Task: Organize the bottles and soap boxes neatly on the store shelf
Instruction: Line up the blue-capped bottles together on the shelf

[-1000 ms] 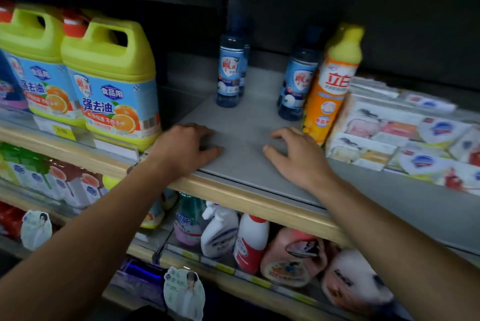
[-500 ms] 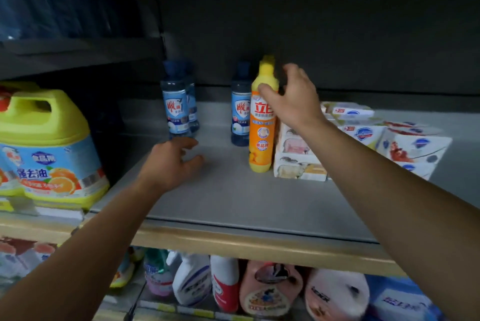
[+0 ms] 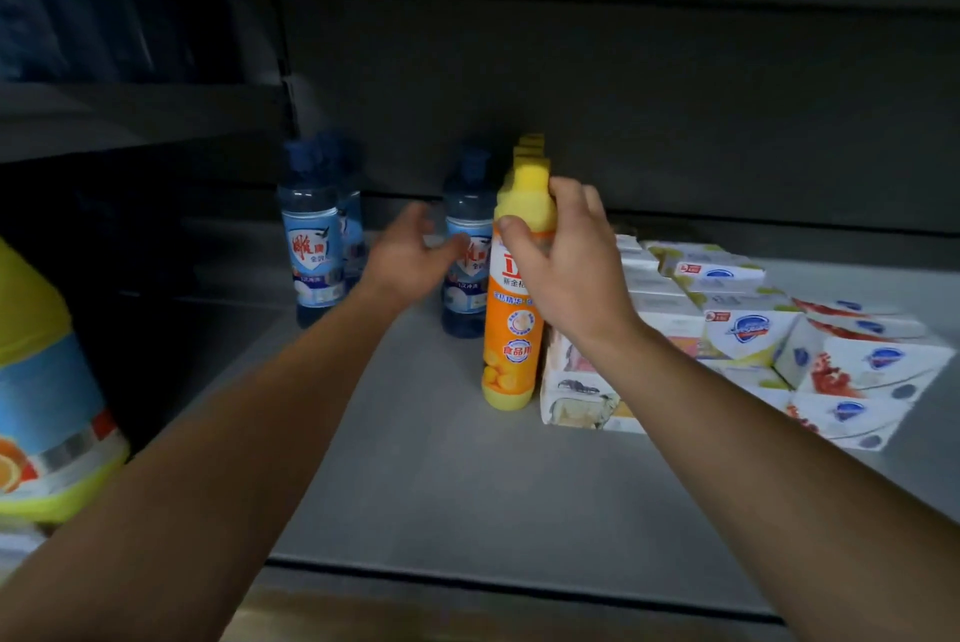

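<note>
An orange bottle with a yellow cap point(image 3: 511, 329) stands upright on the grey shelf point(image 3: 441, 459), more yellow caps lined up behind it. My right hand point(image 3: 566, 262) grips its neck and shoulder from the right. Just left of it stands a blue bottle point(image 3: 467, 278); my left hand point(image 3: 405, 257) hovers in front of it, fingers spread and relaxed, its thumb close to the label. Two more blue bottles point(image 3: 311, 241) stand further left. White soap boxes point(image 3: 748, 335) are stacked in uneven rows right of the orange bottle.
A large yellow-green jug point(image 3: 47, 407) with a blue label stands at the far left on the neighbouring shelf. The shelf's dark back wall point(image 3: 623, 111) rises behind the bottles. Bare grey shelf lies between the bottles and the front edge point(image 3: 519, 584).
My right hand came down from the orange bottle's cap onto its neck and closed round it. My left hand moved forward and right, from near the shelf floor up toward the middle blue bottle.
</note>
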Demonstrator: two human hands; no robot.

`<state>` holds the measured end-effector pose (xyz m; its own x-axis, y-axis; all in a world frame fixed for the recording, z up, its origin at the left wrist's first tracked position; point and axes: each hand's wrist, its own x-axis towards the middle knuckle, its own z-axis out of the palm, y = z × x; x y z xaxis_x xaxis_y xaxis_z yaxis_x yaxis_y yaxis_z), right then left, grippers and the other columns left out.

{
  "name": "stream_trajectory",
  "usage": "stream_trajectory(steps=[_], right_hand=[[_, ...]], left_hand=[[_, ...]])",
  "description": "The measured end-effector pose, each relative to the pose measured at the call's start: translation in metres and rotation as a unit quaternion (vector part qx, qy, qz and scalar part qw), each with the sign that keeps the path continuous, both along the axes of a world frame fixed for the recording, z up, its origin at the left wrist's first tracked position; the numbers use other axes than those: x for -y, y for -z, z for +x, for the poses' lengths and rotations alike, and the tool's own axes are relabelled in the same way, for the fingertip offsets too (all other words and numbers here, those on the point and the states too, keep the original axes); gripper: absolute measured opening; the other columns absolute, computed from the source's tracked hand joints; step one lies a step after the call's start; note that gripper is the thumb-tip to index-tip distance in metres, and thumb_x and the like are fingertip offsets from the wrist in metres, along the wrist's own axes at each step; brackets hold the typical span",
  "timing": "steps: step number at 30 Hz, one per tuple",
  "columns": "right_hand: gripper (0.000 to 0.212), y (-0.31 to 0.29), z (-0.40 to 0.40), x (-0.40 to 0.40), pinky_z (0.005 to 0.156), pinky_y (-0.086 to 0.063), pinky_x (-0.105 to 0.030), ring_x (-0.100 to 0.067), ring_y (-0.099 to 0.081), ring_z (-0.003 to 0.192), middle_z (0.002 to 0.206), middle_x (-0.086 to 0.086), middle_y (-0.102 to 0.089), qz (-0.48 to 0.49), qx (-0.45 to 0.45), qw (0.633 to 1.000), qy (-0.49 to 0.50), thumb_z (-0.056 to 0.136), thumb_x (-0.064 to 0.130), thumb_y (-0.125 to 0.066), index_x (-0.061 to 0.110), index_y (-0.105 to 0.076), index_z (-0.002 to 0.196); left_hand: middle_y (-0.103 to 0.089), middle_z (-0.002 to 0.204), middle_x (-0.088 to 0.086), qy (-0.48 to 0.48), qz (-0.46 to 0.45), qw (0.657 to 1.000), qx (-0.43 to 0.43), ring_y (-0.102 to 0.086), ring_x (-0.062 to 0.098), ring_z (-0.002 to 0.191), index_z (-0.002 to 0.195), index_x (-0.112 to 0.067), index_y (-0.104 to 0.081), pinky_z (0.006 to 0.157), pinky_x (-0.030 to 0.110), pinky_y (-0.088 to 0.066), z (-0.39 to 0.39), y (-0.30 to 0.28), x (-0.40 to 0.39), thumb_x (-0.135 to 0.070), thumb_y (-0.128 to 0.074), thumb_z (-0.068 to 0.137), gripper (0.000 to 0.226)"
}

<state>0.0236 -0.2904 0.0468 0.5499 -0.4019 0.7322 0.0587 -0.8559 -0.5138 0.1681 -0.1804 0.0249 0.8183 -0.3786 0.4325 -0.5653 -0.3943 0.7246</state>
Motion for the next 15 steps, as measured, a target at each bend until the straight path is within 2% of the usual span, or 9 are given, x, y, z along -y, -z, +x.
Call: stream_trajectory(steps=[3,5,8,10,12,15], right_hand=[[0.045,0.001,0.001,0.001,0.071,-0.039,-0.019,-0.011,-0.05,0.094,0.109,0.003,-0.043,0.001,0.005,1.0,-0.001,0.093,0.043,-0.057,0.014,-0.05,0.126],[0.045,0.002,0.001,0.002,0.072,-0.042,-0.019,-0.011,-0.051,0.095,0.11,0.002,-0.045,0.001,0.009,1.0,-0.001,0.093,0.044,-0.057,0.015,-0.05,0.127],[0.046,0.002,0.002,0.001,0.077,-0.048,-0.027,-0.012,-0.054,0.098,0.114,0.0,-0.047,-0.001,0.006,1.0,0.001,0.094,0.045,-0.056,0.016,-0.048,0.127],[0.045,0.001,0.001,0.002,0.077,-0.05,-0.028,-0.012,-0.054,0.098,0.115,-0.001,-0.047,-0.001,0.005,1.0,0.005,0.094,0.045,-0.055,0.015,-0.048,0.127],[0.044,0.0,0.0,0.003,0.075,-0.048,-0.024,-0.011,-0.053,0.097,0.114,-0.001,-0.047,0.004,0.004,1.0,0.005,0.095,0.044,-0.055,0.015,-0.048,0.127],[0.041,-0.002,-0.002,0.003,0.068,-0.038,-0.017,-0.009,-0.049,0.094,0.11,0.002,-0.044,0.003,0.001,1.0,0.004,0.095,0.042,-0.056,0.014,-0.05,0.124]], left_hand=[[-0.061,0.124,0.004,0.027,-0.015,0.999,-0.041,-0.056,0.017,0.098,0.124,-0.018,-0.049,0.074,0.028,-0.042,0.011,0.009,0.025,-0.044,-0.066,0.087,0.048],[-0.063,0.12,0.007,0.028,-0.019,0.998,-0.047,-0.06,0.022,0.1,0.123,-0.016,-0.05,0.078,0.032,-0.046,0.015,0.02,0.035,-0.04,-0.066,0.088,0.046],[-0.063,0.12,0.011,0.032,-0.036,0.998,-0.051,-0.062,0.028,0.105,0.126,-0.011,-0.05,0.087,0.039,-0.052,0.015,0.031,0.042,-0.035,-0.064,0.092,0.044],[-0.063,0.121,0.011,0.038,-0.043,0.997,-0.047,-0.061,0.026,0.106,0.128,-0.011,-0.049,0.086,0.035,-0.049,0.012,0.032,0.04,-0.034,-0.062,0.093,0.044],[-0.063,0.123,0.01,0.049,-0.041,0.997,-0.041,-0.06,0.024,0.108,0.13,-0.011,-0.048,0.085,0.032,-0.046,0.007,0.032,0.031,-0.034,-0.061,0.094,0.045],[-0.063,0.123,0.006,0.076,-0.044,0.995,-0.052,-0.062,0.02,0.107,0.132,-0.013,-0.045,0.086,0.032,-0.049,-0.007,0.033,0.008,-0.034,-0.062,0.094,0.046]])
